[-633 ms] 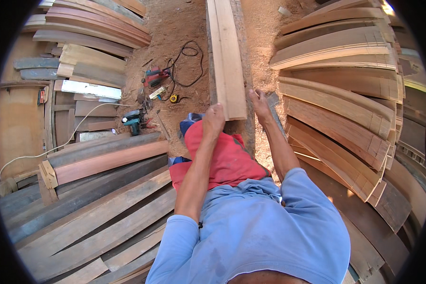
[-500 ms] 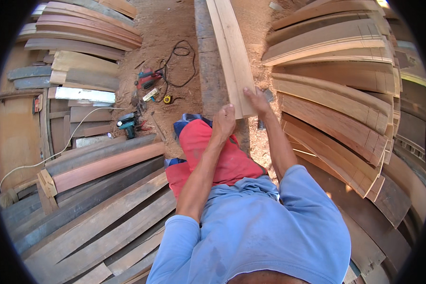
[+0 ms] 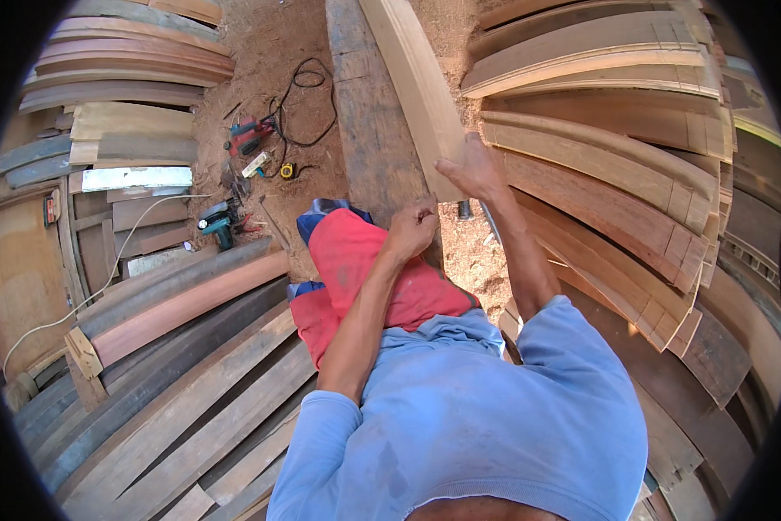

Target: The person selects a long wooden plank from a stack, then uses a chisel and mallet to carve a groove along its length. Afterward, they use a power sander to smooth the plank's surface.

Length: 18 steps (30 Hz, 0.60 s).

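Observation:
A long, pale wooden board (image 3: pixel 421 95) stretches away from me, its near end between my hands. My right hand (image 3: pixel 477 171) grips its right edge close to that end, thumb over the upper face and the other fingers hidden behind. At the near left corner, my left hand (image 3: pixel 413 227) has curled fingers against the board's end; the fingertips are partly hidden. Beneath and to the left of the board runs a thick, dark, worn plank (image 3: pixel 377 122). My knee in red and blue cloth (image 3: pixel 355 260) lies just left of the plank's near end.
On the sawdust-covered ground to the left lie a red power tool (image 3: pixel 250 136) with a black cord (image 3: pixel 316 84), a yellow tape measure (image 3: pixel 287 171) and a teal power tool (image 3: pixel 220 227). Stacked boards (image 3: pixel 599 182) line the right; more planks (image 3: pixel 182 404) fill the left.
The board has tipped, so its grooved face no longer shows and a broad plain face does. My left hand has slid from its left edge to the near corner. The view has shifted slightly.

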Tool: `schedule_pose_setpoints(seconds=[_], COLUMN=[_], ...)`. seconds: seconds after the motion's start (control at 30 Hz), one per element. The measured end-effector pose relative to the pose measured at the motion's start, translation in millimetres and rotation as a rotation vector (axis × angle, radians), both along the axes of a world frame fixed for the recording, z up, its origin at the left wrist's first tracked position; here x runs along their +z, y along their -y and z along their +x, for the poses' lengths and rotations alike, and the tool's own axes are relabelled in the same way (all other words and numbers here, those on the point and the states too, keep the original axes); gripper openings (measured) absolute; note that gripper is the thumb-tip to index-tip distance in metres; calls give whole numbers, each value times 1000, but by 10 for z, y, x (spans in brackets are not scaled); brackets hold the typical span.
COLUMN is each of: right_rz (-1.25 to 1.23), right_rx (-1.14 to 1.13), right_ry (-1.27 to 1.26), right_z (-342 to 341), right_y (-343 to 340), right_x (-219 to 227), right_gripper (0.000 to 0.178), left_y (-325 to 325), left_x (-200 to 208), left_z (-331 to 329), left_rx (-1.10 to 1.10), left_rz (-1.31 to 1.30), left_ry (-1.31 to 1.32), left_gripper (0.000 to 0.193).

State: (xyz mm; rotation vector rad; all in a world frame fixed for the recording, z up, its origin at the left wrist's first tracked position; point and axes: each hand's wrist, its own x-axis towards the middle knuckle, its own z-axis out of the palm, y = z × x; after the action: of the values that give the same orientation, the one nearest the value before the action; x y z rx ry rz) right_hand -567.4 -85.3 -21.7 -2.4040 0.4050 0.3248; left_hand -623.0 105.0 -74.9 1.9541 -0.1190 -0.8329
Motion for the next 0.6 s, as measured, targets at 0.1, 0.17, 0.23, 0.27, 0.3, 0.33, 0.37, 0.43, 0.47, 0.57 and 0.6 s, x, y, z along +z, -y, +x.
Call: schedule_pose_setpoints(seconds=[0.1, 0.17, 0.23, 0.27, 0.3, 0.33, 0.37, 0.43, 0.47, 0.57, 0.6], right_rz=[-56, -126, -140, -119, -97, -88, -79, 0, 72, 180, 199], right_rx=[167, 176, 175, 169, 162, 141, 114, 23, -43, -138, -153], right_ry=[2, -50, -77, -79, -82, -47, -13, 83, 146, 268, 296], right_z=[89, 92, 92, 89, 76, 50, 13, -42, -43, -42, -34], right_y=[-128, -269, -312, -312, -319, -331, -327, -335, -359, -323, -305], right_x=[-3, 47, 39, -18, -67, -108, -150, -247, -298, -470, -526], right_gripper=[86, 91, 95, 96, 97, 94, 91, 83, 77, 63, 59], left_y=[-60, -91, -93, -92, -93, -91, -74, -76, -82, -87, -90], left_x=[-259, -376, -438, -437, -439, -441, -402, -313, -275, -241, -224], left_z=[-49, -69, -82, -86, -76, -61, -50, -54, -47, -46, -40], left_rx=[43, 129, 177, 200, 195, 190, 180, 214, 229, 276, 266], left_rz=[-57, -147, -176, -190, -190, -190, -190, -252, -282, -345, -337], left_ry=[-60, -93, -108, -116, -133, -150, -168, -198, -212, -258, -270], left_gripper=[33, 30, 31, 32, 33, 34, 35, 35, 34, 34, 35])
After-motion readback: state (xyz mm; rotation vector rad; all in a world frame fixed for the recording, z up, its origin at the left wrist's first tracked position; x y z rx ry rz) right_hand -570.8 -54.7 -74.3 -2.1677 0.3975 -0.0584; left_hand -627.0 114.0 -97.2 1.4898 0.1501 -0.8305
